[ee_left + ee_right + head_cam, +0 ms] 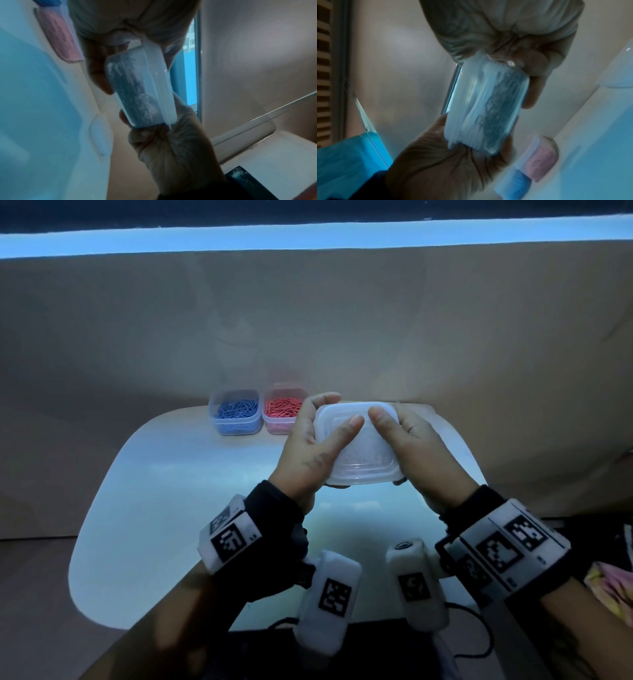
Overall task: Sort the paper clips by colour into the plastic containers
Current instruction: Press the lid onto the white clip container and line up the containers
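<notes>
Above the white table (164, 494) I hold a translucent lidded container (359, 450) in both hands. My left hand (308, 443) grips its left side and my right hand (409, 436) its right side, both thumbs lying on the lid. Seen from the left wrist, the container (137, 92) sits between my left hand (171, 142) below and my right hand (137, 20) above. The right wrist view shows a tangle of clips inside the container (484, 108), their colour unclear, with my right hand (445, 162) under it.
Two open containers stand side by side at the table's far edge: one with blue clips (235, 413), one with red clips (282, 412). A beige wall rises right behind them. Cables hang near the table's front edge.
</notes>
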The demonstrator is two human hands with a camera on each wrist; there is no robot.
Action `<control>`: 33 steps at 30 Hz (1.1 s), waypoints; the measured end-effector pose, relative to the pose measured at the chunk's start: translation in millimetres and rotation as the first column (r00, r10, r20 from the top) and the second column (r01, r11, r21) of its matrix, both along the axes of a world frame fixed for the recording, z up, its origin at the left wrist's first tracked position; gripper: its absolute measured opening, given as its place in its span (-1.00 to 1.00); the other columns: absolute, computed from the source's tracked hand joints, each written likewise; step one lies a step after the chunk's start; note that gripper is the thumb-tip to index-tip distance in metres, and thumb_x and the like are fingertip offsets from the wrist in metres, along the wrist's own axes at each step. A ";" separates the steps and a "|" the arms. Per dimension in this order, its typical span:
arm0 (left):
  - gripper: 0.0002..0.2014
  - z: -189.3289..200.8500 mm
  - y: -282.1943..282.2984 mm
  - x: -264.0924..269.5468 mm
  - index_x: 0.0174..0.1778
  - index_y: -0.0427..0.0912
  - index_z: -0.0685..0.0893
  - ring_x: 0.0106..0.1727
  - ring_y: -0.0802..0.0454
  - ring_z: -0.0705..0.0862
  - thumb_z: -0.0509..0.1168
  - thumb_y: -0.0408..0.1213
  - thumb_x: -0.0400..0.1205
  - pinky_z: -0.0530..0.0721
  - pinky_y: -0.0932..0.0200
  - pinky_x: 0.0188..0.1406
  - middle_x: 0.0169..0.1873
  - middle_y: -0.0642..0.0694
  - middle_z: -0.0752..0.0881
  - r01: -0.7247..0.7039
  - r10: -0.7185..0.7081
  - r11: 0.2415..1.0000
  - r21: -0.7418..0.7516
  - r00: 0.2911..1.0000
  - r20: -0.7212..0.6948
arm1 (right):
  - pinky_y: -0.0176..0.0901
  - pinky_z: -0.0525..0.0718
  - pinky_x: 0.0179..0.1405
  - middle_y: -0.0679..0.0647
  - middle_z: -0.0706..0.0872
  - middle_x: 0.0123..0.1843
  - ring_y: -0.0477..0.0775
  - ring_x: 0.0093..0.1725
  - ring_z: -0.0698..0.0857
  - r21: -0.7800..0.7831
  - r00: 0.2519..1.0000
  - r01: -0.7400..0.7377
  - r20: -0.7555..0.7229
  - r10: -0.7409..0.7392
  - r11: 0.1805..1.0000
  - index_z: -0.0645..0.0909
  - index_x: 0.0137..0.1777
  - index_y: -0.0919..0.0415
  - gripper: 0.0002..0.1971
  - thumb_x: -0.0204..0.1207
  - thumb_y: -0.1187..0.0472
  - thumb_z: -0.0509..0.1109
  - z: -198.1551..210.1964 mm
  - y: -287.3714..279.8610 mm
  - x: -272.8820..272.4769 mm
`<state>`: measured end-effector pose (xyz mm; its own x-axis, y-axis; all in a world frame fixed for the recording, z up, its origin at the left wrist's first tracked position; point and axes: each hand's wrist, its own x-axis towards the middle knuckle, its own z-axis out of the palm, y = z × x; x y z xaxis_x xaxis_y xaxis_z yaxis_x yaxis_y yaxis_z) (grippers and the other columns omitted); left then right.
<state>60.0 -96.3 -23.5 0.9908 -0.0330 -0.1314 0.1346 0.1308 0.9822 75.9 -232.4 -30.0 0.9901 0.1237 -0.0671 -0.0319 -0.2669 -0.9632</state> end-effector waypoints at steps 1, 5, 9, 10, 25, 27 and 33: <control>-0.64 -2.0 1.6 3.6 0.28 0.10 0.38 -0.18 0.15 0.66 0.30 -0.17 0.60 0.72 0.07 -0.41 -0.04 0.10 0.59 0.024 -0.023 0.999 0.042 0.999 -0.029 | -0.25 0.51 -0.50 0.03 0.67 -0.15 -0.04 -0.25 0.62 -0.039 0.998 -0.037 -0.048 0.035 0.999 0.59 0.10 0.06 -0.61 0.55 -0.20 0.16 -1.1 -1.8 2.9; -0.40 -12.1 14.0 31.0 0.57 -0.11 0.20 0.30 -0.12 0.57 0.21 0.01 0.65 0.55 -0.05 0.26 0.36 -0.18 0.51 0.028 -0.061 0.820 0.571 0.997 0.038 | -0.07 0.73 -0.38 0.14 0.65 -0.02 0.15 -0.12 0.70 -0.209 0.989 -0.004 -0.143 -0.026 0.978 0.58 0.18 0.23 -0.56 0.62 -0.11 0.11 -3.8 -2.1 29.4; -0.61 -13.2 40.1 52.8 0.40 -0.21 0.51 0.31 -0.14 0.51 0.19 -0.14 0.68 0.39 0.17 0.28 0.29 -0.28 0.50 -0.113 -0.033 0.600 0.792 0.986 0.165 | -0.04 0.72 -0.30 0.18 0.57 0.09 0.28 -0.11 0.69 -0.495 0.986 0.021 -0.135 -0.101 0.869 0.40 0.36 0.30 -0.52 0.65 -0.07 0.07 -4.2 4.0 64.4; -0.64 -16.0 46.5 56.9 0.35 -0.21 0.56 0.27 -0.14 0.53 0.25 -0.18 0.65 0.41 0.20 0.21 0.24 -0.27 0.53 -0.115 -0.041 0.586 0.802 0.984 0.171 | -0.09 0.69 -0.33 0.21 0.56 0.13 0.30 0.02 0.69 -0.522 0.983 -0.005 -0.157 -0.090 0.853 0.36 0.38 0.30 -0.52 0.65 -0.06 0.10 -6.0 7.2 74.3; -0.84 -21.1 53.7 46.3 -0.22 -0.18 0.77 -0.07 -0.10 0.69 0.53 -0.22 0.37 0.66 0.08 -0.02 -0.22 -0.10 0.75 0.004 -0.177 0.439 0.899 0.981 0.082 | 0.05 0.59 0.24 0.24 0.65 0.26 0.27 0.25 0.60 -0.664 0.972 0.232 0.130 -0.196 0.711 0.60 0.23 0.20 -0.70 0.51 0.22 0.35 -19.9 -15.0 84.5; -0.73 -14.8 52.2 40.5 -0.07 -0.15 0.76 0.01 -0.07 0.67 0.53 -0.18 0.34 0.64 0.05 0.07 -0.10 -0.07 0.75 -0.022 -0.175 0.415 0.910 0.979 0.103 | 0.11 0.50 0.28 0.28 0.49 0.38 0.29 0.38 0.45 -0.787 0.970 0.228 0.135 -0.201 0.573 0.50 0.33 0.20 -0.61 0.52 0.13 0.35 -19.0 -23.5 77.3; 0.09 0.1 54.5 55.6 0.60 -0.07 0.17 0.48 -0.16 0.29 0.64 -0.10 0.21 0.38 -0.14 0.44 0.49 -0.14 0.33 0.202 -0.268 0.048 0.978 0.946 -0.182 | 0.16 0.44 0.38 0.40 0.23 0.53 0.40 0.43 0.38 -0.877 0.969 -0.121 -0.206 -0.137 0.465 0.26 0.51 0.24 -0.23 0.43 -0.21 0.35 -33.2 -30.1 77.1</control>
<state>115.6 -41.7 -23.4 0.9640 -0.1409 -0.2253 -0.0954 -0.9748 0.2015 153.0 -262.5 -63.2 0.9299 -0.1365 -0.3417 -0.2064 -0.9623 -0.1771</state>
